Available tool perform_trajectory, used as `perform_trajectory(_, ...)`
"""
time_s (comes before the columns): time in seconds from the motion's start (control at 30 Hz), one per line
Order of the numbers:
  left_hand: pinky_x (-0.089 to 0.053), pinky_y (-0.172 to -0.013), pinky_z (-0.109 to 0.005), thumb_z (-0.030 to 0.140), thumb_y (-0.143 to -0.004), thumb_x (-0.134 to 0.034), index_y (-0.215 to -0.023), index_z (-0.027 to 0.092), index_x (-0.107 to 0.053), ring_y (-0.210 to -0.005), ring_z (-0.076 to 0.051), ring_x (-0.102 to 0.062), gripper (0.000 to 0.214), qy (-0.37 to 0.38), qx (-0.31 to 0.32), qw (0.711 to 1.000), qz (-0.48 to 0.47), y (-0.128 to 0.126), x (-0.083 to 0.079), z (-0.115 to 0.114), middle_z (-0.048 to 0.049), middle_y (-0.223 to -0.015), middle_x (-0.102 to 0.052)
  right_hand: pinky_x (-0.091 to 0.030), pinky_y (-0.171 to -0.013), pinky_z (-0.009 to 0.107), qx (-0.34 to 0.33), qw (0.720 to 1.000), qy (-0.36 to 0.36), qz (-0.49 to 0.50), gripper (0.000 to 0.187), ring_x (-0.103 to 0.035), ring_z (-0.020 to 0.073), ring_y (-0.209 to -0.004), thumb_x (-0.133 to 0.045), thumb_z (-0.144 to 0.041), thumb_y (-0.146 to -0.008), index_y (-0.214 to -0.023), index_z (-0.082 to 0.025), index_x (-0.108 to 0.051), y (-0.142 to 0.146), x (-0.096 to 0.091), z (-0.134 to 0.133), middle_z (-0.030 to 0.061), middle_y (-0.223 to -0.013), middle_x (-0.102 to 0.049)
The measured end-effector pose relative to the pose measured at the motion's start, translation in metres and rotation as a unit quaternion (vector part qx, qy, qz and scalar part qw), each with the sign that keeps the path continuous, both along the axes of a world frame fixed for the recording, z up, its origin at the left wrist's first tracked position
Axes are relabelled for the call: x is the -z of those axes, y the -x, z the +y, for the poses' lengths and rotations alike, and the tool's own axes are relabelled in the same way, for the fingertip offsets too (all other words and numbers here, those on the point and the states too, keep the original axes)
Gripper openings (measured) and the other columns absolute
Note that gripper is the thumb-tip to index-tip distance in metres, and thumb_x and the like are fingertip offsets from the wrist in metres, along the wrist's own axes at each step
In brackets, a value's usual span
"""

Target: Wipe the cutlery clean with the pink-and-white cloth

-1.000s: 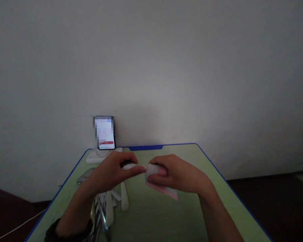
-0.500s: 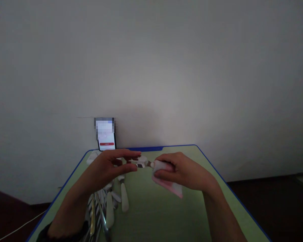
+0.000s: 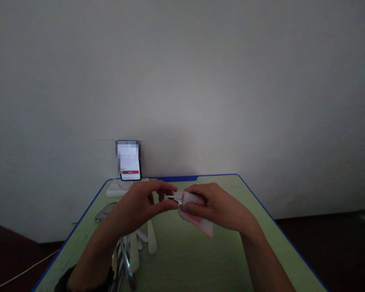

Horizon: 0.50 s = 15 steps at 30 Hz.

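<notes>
At the near left, a black band (image 3: 85,280) circles the left wrist. Just right of it, a loose heap of cutlery (image 3: 127,259) lies on the green table (image 3: 197,261), its steel and white handles pointing toward the near edge. One white handle (image 3: 151,237) rests at the heap's right side. A white cable (image 3: 27,269) runs across the dark floor, left of the table.

Farther in, both hands are raised over the middle of the table. The right hand (image 3: 211,201) is closed around a pink and white cloth (image 3: 197,222), one corner hanging down to the right. A small pale utensil (image 3: 177,196) pokes out leftward from the cloth, between the hands; its kind is too blurred to tell. The left hand (image 3: 144,202) curves about its left end, thumb and fingers parted; whether they touch it, I cannot tell. A rounded metal piece (image 3: 105,211) lies left of that forearm.

At the far left, a lit phone (image 3: 130,161) stands behind a white block (image 3: 117,188), near the grey wall (image 3: 200,89).
</notes>
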<state>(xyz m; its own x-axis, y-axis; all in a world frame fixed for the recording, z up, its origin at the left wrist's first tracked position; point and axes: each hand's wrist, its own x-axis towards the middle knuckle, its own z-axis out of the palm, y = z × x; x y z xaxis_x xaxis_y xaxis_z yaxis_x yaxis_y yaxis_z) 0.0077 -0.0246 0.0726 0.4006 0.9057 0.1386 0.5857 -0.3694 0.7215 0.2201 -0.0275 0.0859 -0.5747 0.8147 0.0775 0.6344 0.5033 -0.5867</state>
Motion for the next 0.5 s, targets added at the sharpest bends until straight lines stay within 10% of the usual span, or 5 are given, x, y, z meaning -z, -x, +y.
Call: perform_trajectory(0.5, -0.049, -0.059, -0.024, 0.035, -0.069, -0.072, -0.101, 0.019, -0.065, -0.067, -0.015, -0.062, 0.037, 0.027, -0.052, 0.986, -0.157, 0.019, 0.003, 0.003, -0.0046, -0.086, -0.068, -0.028, -0.049, 0.021, 0.013, 0.998, 0.062, 0.018, 0.030, -0.042, 0.0087, -0.056, -0.054, -0.043, -0.081, -0.090, -0.016, -0.064, -0.019, -0.007, 0.002, -0.0018, -0.066, -0.055)
